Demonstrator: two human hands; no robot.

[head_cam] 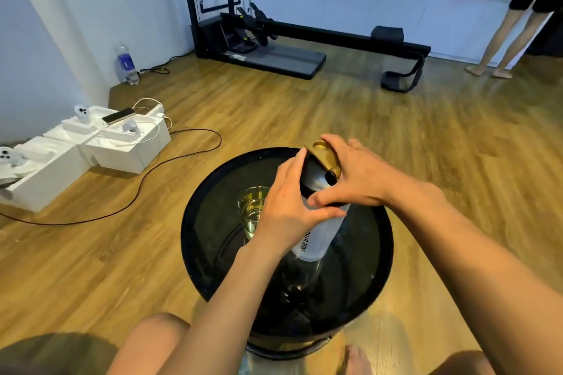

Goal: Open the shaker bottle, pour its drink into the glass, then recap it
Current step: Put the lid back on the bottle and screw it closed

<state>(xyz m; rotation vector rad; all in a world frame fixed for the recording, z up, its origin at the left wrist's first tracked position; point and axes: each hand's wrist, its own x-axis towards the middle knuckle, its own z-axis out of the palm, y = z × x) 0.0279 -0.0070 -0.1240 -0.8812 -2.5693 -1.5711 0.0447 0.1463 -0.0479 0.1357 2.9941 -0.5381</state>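
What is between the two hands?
In the head view, the shaker bottle, with its black-and-gold lid, sits between the left hand and right hand.

**Shaker Bottle and Glass on the Round Black Table**

The shaker bottle [316, 234] stands near the table's centre, leaning toward twelve o'clock. Its body is frosted and translucent, with black lettering running up one side. A black lid [313, 176] with a gold flip cap [324, 155] sits on top. Just beside it at nine o'clock stands the clear glass [251, 207], upright, holding yellowish liquid.
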